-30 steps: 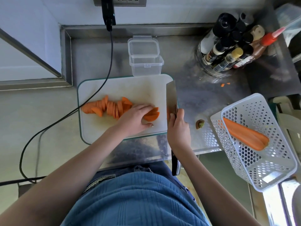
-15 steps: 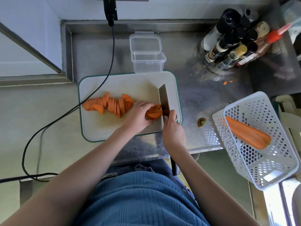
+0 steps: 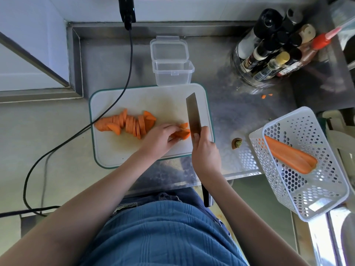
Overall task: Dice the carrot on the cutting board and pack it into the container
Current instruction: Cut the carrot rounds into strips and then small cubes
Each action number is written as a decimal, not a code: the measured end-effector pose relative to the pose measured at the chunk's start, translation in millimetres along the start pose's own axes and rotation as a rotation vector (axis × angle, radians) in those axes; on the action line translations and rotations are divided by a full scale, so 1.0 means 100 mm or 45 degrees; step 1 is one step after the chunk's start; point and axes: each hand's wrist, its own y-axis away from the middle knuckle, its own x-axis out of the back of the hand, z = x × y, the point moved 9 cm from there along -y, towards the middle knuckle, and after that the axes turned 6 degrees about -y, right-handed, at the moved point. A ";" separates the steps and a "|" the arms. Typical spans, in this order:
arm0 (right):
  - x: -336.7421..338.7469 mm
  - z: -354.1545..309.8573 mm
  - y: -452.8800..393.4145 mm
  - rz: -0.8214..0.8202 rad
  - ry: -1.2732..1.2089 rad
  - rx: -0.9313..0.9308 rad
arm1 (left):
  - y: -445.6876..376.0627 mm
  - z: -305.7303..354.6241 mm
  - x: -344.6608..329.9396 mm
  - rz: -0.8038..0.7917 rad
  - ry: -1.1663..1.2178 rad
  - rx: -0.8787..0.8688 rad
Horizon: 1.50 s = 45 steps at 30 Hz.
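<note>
Head view: the right hand [image 3: 205, 150] is gripping the knife [image 3: 193, 112], its blade at three o'clock of the carrot pieces [image 3: 181, 132], which the left hand [image 3: 159, 140] is pinching on the cutting board [image 3: 153, 98]. The open container [image 3: 172, 73] is standing at twelve o'clock.

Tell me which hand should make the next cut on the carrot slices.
Right. The right hand already grips the knife, its blade beside the carrot slices, which the left hand steadies on the cutting board.
</note>
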 end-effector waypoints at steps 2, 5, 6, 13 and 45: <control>-0.03 0.00 -0.01 -0.006 0.013 -0.007 | 0.01 0.02 0.03 0.022 -0.004 0.006; -0.05 -0.02 -0.01 -0.009 0.026 0.012 | 0.02 0.01 0.06 0.054 0.007 0.033; -0.05 -0.02 -0.02 -0.007 0.027 0.011 | 0.03 0.01 0.05 0.056 0.011 0.025; -0.17 0.05 -0.08 -0.033 0.151 -0.003 | 0.01 0.00 0.03 0.038 0.114 0.033; -0.04 -0.04 -0.01 -0.013 0.065 0.059 | 0.01 -0.02 0.08 0.099 0.304 0.116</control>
